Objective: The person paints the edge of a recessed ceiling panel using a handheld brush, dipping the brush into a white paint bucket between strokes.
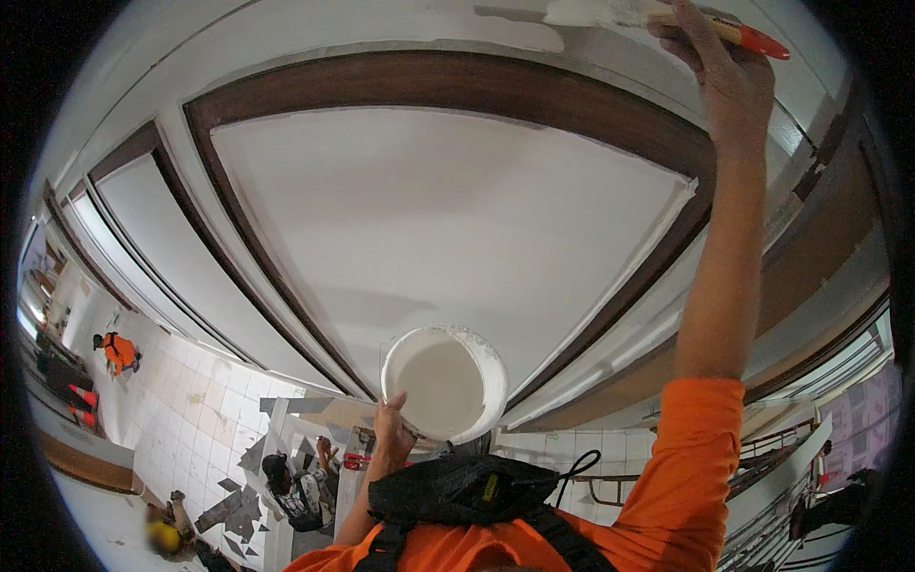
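My right hand (pixel 729 81) is raised to the upper right, fingers closed around a paintbrush (pixel 762 43) with a wooden, red-ended handle. Its bristle end points left against the upper wall, beside a patch of wet-looking white paint (pixel 515 33) and a grey strip. Low in front of my chest, my left hand (pixel 393 429) grips the side of a white bucket (pixel 492 367). Off-white paint (pixel 438 386) shows inside the bucket. Between the two hands spreads a large white panel (pixel 457 229) edged by a dark brown frame (pixel 448 81).
Below left, a person in orange (pixel 119 351) is near traffic cones (pixel 84 416). Closer are a person in a black cap (pixel 297 491) and one with a yellow helmet (pixel 164 536). Grey scraps (pixel 233 510) litter the tiled floor. Metal rails (pixel 615 491) stand below right.
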Available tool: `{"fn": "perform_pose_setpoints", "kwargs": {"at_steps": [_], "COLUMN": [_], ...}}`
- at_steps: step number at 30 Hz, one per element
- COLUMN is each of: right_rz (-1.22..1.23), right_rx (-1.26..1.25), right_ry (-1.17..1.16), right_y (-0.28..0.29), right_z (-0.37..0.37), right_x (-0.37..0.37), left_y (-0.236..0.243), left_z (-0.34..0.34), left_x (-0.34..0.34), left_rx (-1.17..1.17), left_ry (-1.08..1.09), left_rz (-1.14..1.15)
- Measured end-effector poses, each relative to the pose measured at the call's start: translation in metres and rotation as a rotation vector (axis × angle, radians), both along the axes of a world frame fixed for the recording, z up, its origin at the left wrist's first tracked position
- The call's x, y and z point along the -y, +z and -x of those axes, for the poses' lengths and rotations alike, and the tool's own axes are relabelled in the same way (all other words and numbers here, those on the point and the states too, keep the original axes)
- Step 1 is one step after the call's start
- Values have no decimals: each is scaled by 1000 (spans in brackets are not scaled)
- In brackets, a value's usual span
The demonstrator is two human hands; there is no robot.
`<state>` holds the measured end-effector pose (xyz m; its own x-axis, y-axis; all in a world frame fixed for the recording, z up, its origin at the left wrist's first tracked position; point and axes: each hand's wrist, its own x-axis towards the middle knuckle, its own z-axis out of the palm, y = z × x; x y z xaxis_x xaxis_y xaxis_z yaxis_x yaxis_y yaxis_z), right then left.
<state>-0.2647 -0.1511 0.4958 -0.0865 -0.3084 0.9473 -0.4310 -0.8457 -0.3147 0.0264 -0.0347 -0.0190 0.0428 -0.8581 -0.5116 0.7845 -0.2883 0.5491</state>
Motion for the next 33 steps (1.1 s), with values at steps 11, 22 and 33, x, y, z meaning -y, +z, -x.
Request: {"fn": "perform_pose_setpoints", "kwargs": {"at_steps": [11, 22, 33], "right_rz": [-27, -41, -8], "right_rx": [72, 83, 56], "right_ry": [-27, -114, -28], "right_y": [-3, -3, 4], "right_z": [-38, -14, -24], "right_x": [30, 40, 30], "left_y": [19, 7, -11], "left_z": [3, 1, -3], "left_x": [-4, -3, 4], "left_rx": [-8, -8, -32], "left_ry": [-20, 0, -32], "left_rz": [-14, -3, -15]}}
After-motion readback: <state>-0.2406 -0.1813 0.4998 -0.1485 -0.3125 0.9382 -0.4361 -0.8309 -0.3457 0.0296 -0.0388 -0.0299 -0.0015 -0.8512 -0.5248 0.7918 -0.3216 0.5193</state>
